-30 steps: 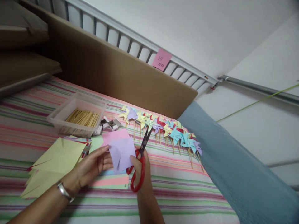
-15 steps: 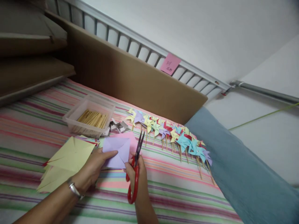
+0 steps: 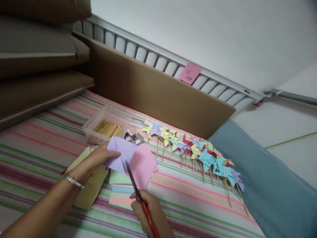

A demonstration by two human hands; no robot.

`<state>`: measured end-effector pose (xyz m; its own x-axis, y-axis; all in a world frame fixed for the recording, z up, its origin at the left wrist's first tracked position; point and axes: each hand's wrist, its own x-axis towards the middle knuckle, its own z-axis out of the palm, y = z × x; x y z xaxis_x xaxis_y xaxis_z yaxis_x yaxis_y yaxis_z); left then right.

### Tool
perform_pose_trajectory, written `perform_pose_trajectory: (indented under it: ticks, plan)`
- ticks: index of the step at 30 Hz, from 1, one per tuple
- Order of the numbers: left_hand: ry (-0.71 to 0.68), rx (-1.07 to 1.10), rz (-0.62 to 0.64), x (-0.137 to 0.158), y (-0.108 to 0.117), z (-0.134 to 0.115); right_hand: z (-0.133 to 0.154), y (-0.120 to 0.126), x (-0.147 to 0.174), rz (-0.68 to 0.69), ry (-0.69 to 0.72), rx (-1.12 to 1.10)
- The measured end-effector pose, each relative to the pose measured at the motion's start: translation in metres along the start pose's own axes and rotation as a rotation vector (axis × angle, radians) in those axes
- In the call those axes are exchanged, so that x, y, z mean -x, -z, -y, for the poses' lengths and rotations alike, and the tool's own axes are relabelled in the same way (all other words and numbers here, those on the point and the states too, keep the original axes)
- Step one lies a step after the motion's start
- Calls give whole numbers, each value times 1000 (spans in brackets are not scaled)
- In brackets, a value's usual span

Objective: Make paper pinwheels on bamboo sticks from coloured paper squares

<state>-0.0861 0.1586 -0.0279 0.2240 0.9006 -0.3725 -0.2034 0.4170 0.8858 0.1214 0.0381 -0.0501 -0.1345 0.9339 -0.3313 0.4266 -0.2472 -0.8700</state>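
Between thumb and fingers, my left hand [image 3: 100, 158] pinches a lilac paper square [image 3: 120, 150] that has slits running in from its corners. My right hand [image 3: 151, 211] grips red-handled scissors [image 3: 135, 186], their dark blades pointing up at the lower right corner of the square. The blade tips touch or overlap the paper's edge; I cannot tell which. Below the square lie pink paper sheets [image 3: 142, 167] and a stack of coloured sheets [image 3: 121, 195]. Yellow slit squares [image 3: 90, 195] are piled under my left forearm.
A clear plastic box [image 3: 95, 137] of wooden sticks stands behind, beside small open boxes [image 3: 135, 137] of metal bits. Finished paper pinwheels [image 3: 195, 152] on sticks lie in a row to the right. Cardboard [image 3: 153, 89] lines the back; brown packages [image 3: 44, 66] are stacked left.
The lilac square has been turned and lifted slightly up and left. The scissors, upright beside the paper before, now point their blades at its corner. The camera view has shifted a little.
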Motion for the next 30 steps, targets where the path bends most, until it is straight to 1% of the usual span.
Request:
perform_pose_trajectory:
  ticks: [2, 5, 11, 14, 21, 30]
  plan:
    - [-10, -14, 4, -1, 1, 1, 3, 0, 2, 6, -26, -3]
    - [-19, -33, 7, -1, 1, 1, 5, -1, 3, 8, -30, -7]
    - [20, -25, 14, 1, -2, -1, 6, -4, 2, 7, -42, -4]
    - [18, -45, 19, 1, -3, -1, 6, -5, 1, 10, -33, -1]
    - [16, -50, 50, 2, -3, 0, 9, -9, -1, -21, -66, -32]
    - [25, -65, 38, 1, -2, 0, 12, -9, -1, -20, -72, -54]
